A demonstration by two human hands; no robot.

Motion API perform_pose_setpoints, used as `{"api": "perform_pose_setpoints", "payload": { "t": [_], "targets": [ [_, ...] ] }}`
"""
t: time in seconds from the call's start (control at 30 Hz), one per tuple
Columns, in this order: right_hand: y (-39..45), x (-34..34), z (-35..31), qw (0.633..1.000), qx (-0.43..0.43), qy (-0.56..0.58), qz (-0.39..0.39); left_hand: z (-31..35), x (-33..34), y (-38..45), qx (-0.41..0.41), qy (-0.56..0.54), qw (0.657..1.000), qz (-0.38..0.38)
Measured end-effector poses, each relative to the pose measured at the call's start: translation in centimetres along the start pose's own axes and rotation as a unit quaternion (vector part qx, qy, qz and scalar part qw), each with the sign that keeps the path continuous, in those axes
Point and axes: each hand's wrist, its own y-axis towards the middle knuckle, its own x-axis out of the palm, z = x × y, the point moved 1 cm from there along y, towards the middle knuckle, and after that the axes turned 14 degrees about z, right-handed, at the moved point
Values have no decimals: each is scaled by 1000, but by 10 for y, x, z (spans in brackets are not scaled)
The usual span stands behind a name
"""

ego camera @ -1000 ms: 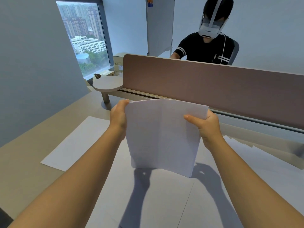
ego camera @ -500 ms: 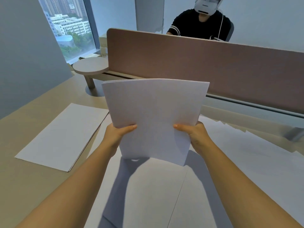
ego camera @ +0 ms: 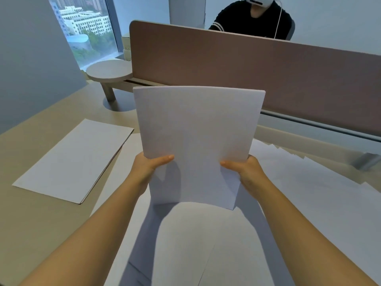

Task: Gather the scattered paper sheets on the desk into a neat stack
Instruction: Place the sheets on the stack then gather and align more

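Observation:
I hold a stack of white paper sheets (ego camera: 195,137) upright above the desk, its edges lined up. My left hand (ego camera: 147,168) grips its lower left side, thumb on the front. My right hand (ego camera: 245,172) grips the lower right side the same way. The bottom edge hangs just above loose white sheets (ego camera: 206,244) that lie flat on the desk under my arms. More loose sheets (ego camera: 309,182) fan out to the right, overlapping. A separate flat pile of paper (ego camera: 76,159) lies on the desk to the left.
The beige desk (ego camera: 31,223) runs along a grey wall on the left. A brown partition (ego camera: 247,69) closes the far side, with a person seated behind it. A round raised shelf (ego camera: 109,71) stands at the partition's left end. A grey clamp (ego camera: 367,162) sits at the right.
My hands slid from the top corners of the stack down to its lower sides, and the stack now stands taller in front of me. My view has tilted downward.

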Motion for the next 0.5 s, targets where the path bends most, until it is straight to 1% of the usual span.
{"api": "perform_pose_setpoints", "payload": {
  "t": [0.07,0.13,0.23,0.3,0.33,0.43,0.5],
  "targets": [
    [-2,2,2,1000,5,-9,5,-7,1,-4,-8,1,1000,17],
    [-2,10,-2,1000,-12,-22,11,-7,-1,-5,-17,0,999,37],
    [-4,30,-17,998,-37,-33,25,7,-15,2,-16,4,999,38],
    [-8,49,-26,998,-43,-32,38,18,-34,11,0,11,999,36],
    [-10,57,-28,998,-45,-30,42,22,-42,15,8,26,999,42],
    [-17,100,-33,999,-33,-24,13,27,-80,39,18,81,994,75],
    [-16,134,-32,999,-18,-51,1,30,-109,62,11,116,989,86]
  ]
}}
